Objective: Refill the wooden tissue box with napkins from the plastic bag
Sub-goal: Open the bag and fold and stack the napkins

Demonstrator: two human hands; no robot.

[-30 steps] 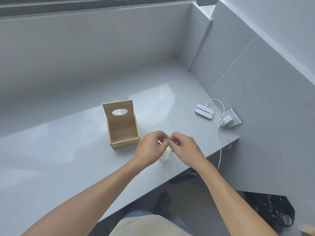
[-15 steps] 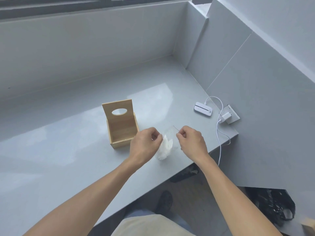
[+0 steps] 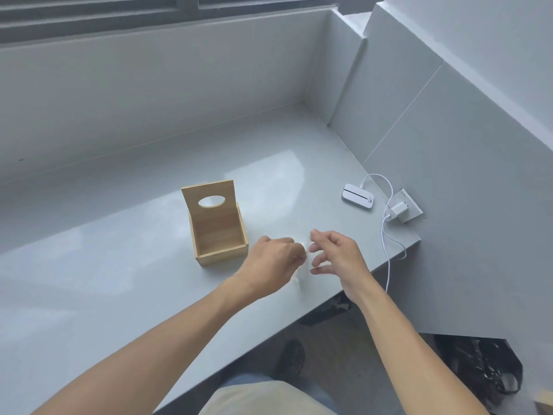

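Both hands — left hand [image 3: 270, 262], right hand [image 3: 335, 253] — meet beside the wooden tissue box [image 3: 217, 224].

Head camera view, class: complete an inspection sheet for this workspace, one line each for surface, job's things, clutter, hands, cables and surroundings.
Surface: glossy grey counter, bare apart from the items below.
Job's things: wooden tissue box, lid raised, inside empty; napkins and clear plastic bag mostly hidden between the hands.
Clutter: small white device by the wall.
Hands: left hand closed on the napkins; right hand open, fingers spread.
Cables: white cable from charger, hanging over the counter edge.
Surroundings: grey walls; black bag on the floor.
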